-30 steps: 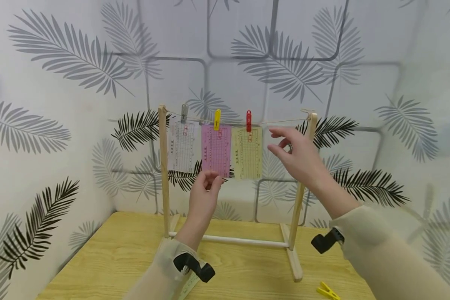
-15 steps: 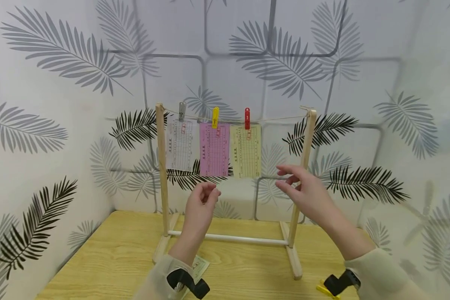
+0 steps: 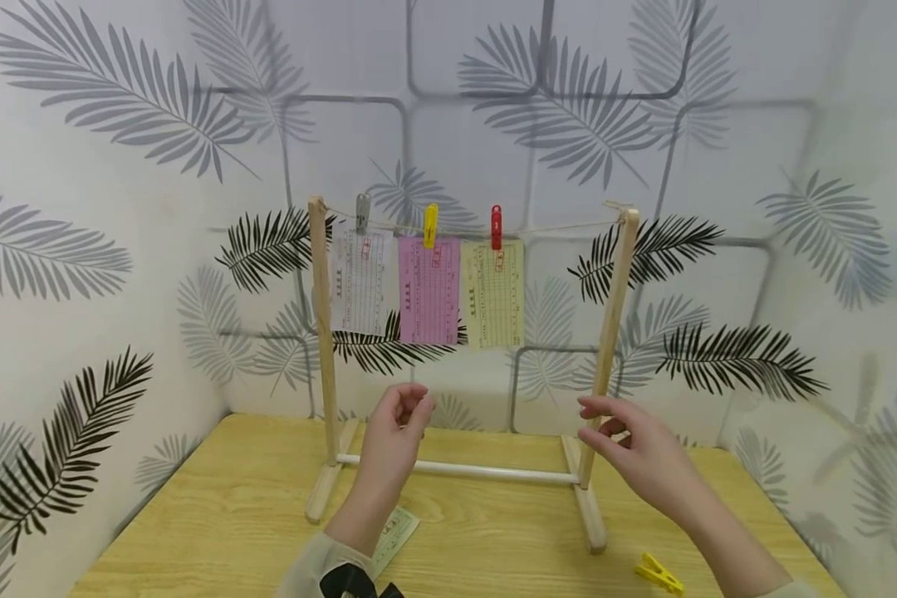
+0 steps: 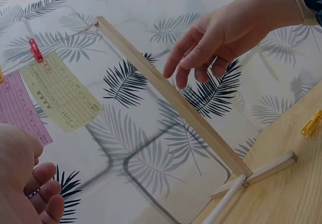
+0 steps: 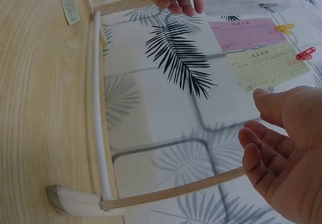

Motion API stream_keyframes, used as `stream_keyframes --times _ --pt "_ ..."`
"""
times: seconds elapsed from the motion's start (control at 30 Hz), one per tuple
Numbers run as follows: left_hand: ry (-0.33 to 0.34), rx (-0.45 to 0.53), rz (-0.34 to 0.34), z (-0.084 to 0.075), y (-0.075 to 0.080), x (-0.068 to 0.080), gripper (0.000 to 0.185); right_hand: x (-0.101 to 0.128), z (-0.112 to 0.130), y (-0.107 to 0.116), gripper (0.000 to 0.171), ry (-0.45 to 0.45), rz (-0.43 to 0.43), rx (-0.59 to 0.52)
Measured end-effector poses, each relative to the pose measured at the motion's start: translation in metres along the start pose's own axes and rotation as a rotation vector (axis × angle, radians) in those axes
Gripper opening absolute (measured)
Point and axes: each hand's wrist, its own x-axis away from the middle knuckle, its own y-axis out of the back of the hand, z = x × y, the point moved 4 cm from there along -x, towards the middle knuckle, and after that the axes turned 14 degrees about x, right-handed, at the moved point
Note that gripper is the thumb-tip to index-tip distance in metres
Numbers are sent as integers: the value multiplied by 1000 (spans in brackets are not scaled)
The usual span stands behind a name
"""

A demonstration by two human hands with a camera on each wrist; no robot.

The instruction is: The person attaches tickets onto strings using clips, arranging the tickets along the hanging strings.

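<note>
Three paper slips hang from a string on a wooden rack: a white slip (image 3: pixel 360 286) under a grey clothespin (image 3: pixel 362 213), a pink slip (image 3: pixel 429 291) under a yellow clothespin (image 3: pixel 430 225), and a pale yellow slip (image 3: pixel 495 295) under a red clothespin (image 3: pixel 497 227). My left hand (image 3: pixel 394 432) floats below the pink slip, fingers loosely bent, holding nothing. By the rack's right post my right hand (image 3: pixel 635 444) hovers, also holding nothing. On the table lie a green slip (image 3: pixel 398 531), partly behind my left forearm, and a loose yellow clothespin (image 3: pixel 659 573).
The wooden rack has a left post (image 3: pixel 323 332), a right post (image 3: pixel 611 332) and a white crossbar (image 3: pixel 493 473) near the table. The wooden table (image 3: pixel 217 498) meets leaf-patterned walls behind and at the left.
Both hands have come down, away from the hanging slips, the right one from beside the pale yellow slip. More of the green slip on the table shows. The clipped slips stay hanging.
</note>
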Motion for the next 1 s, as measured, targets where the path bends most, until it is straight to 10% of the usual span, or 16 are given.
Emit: stream_keyframes --times 1.0 --pt "86 -281 97 34 48 33 37 77 -93 -21 56 -149 229 57"
